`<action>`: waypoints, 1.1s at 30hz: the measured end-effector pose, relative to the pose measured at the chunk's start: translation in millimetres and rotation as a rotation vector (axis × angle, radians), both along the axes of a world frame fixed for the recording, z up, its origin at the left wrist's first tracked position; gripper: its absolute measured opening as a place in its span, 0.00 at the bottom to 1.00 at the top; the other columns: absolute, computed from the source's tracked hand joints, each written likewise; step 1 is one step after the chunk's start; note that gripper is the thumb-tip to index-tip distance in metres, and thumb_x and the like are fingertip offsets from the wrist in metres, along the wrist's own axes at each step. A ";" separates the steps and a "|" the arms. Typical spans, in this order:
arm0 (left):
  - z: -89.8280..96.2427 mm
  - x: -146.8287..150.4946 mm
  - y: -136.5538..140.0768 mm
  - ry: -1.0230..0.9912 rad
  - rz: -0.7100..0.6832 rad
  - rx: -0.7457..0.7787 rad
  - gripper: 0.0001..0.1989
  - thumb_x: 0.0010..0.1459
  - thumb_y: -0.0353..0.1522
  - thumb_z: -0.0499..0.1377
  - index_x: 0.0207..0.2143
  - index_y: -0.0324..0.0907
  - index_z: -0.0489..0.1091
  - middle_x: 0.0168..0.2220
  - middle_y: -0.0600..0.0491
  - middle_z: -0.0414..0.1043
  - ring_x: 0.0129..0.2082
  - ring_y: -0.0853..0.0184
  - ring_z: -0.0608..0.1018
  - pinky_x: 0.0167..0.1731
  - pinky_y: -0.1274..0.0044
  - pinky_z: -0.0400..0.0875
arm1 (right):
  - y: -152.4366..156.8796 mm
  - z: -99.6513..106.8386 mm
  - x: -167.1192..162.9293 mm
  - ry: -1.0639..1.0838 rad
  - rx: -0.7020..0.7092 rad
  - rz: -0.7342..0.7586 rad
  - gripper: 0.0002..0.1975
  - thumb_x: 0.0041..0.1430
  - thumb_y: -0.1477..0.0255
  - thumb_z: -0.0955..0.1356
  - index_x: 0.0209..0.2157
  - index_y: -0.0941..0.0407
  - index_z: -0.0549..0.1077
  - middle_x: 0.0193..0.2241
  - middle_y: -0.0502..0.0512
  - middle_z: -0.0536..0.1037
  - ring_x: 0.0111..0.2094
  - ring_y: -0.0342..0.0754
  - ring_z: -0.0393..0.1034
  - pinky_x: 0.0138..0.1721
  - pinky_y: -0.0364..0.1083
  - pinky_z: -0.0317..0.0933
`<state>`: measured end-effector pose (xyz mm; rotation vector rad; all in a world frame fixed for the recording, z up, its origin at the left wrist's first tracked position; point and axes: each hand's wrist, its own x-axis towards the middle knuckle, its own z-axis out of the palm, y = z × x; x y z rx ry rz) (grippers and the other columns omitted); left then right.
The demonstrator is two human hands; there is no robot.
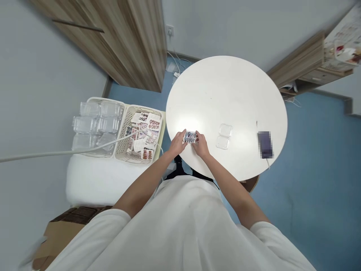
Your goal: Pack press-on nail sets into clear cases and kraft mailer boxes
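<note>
Near the white tabletop's (pixel 239 86) eight o'clock edge, the card of false nails (pixel 190 137) is being gripped at opposite ends by the left hand (pixel 178 143) and right hand (pixel 201 146), its face best being kept uncovered.

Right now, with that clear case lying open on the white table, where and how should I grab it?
With your right hand, once off the card of nails, come from the left of the clear case, its side nearer that hand. I'd lightly pinch the left rim of the near half: it lies opened flat, and its walls look thin.
</note>
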<state>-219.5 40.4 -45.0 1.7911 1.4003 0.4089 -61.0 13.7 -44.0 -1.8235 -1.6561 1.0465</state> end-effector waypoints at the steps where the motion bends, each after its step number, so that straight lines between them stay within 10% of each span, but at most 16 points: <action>1: 2.4 8.3 -3.0 -0.010 -0.026 0.007 0.35 0.50 0.26 0.57 0.59 0.40 0.48 0.44 0.46 0.62 0.37 0.64 0.70 0.37 0.72 0.66 | -6.2 2.3 9.8 0.000 0.009 -0.002 0.34 0.50 0.78 0.64 0.58 0.54 0.50 0.43 0.58 0.62 0.37 0.48 0.63 0.43 0.52 0.62; 14: 16.2 130.3 -14.4 0.078 -0.271 -0.055 0.34 0.46 0.30 0.62 0.56 0.42 0.54 0.45 0.47 0.62 0.40 0.62 0.70 0.41 0.70 0.67 | -50.0 0.0 151.6 -0.034 0.001 -0.037 0.33 0.47 0.71 0.68 0.56 0.52 0.57 0.46 0.58 0.62 0.50 0.56 0.56 0.51 0.57 0.56; 33: 2.0 165.6 -14.9 0.274 -0.218 -0.055 0.35 0.49 0.28 0.59 0.58 0.41 0.51 0.49 0.44 0.58 0.49 0.58 0.65 0.47 0.69 0.64 | -34.7 -17.6 174.7 0.017 -0.027 0.006 0.32 0.47 0.72 0.66 0.56 0.54 0.56 0.49 0.59 0.58 0.49 0.53 0.59 0.49 0.53 0.60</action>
